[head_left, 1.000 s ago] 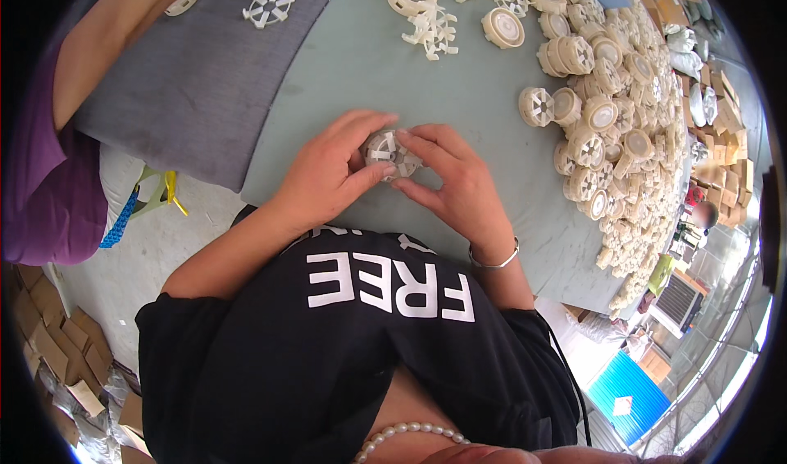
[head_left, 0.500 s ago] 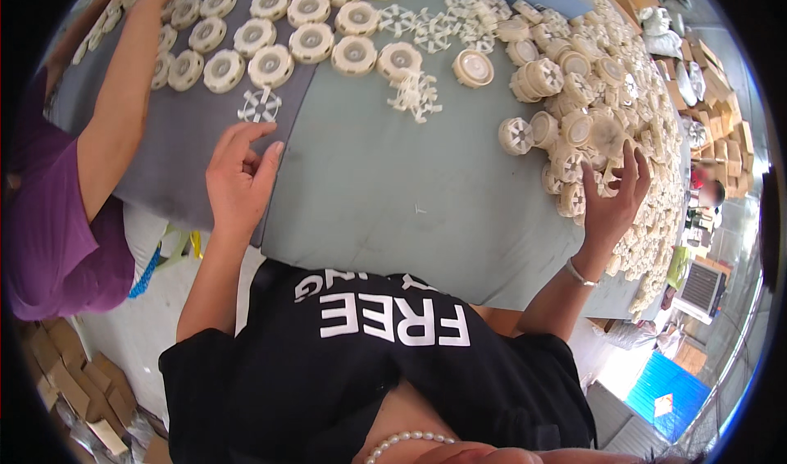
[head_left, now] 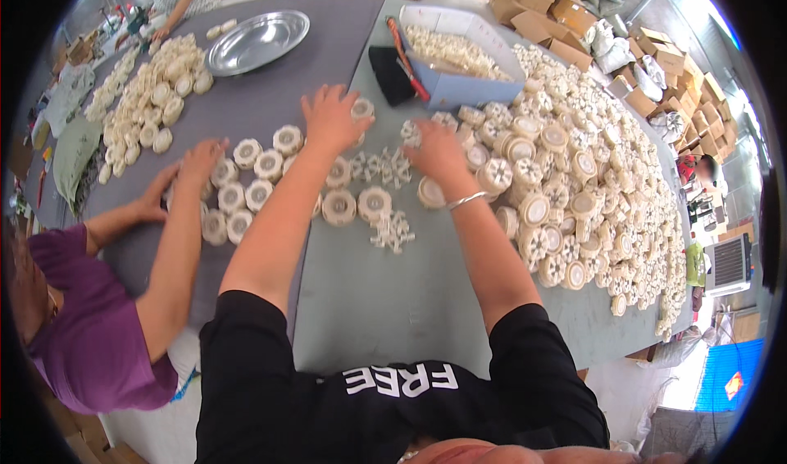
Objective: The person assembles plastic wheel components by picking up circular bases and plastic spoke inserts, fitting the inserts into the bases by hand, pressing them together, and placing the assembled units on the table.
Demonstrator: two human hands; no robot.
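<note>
Both my arms reach forward over the table. My left hand [head_left: 329, 120] has its outer fingers spread, while its thumb and index finger close around a round cream plastic part [head_left: 361, 110]. My right hand [head_left: 438, 152], with a bangle at the wrist, pinches a white spoked plastic piece [head_left: 410, 134] at its fingertips; the palm side is hidden. Between my forearms lie loose white spoked pieces [head_left: 381, 167] and a small stack of them [head_left: 392, 232]. Round cream parts [head_left: 338, 207] stand in rows beside and partly behind my left forearm.
A large heap of cream parts [head_left: 566, 185] covers the table's right side. Behind it stands a pale blue box [head_left: 471, 93] of small pieces, with a black object [head_left: 392, 76] beside it. A metal dish [head_left: 258, 42] lies far left. A co-worker's hands [head_left: 184, 177] work close on my left.
Both my hands have reached forward: the left from the near table, the right leftward off the heap. Each now has a part at its fingertips. The view has tilted to show more of the far table.
</note>
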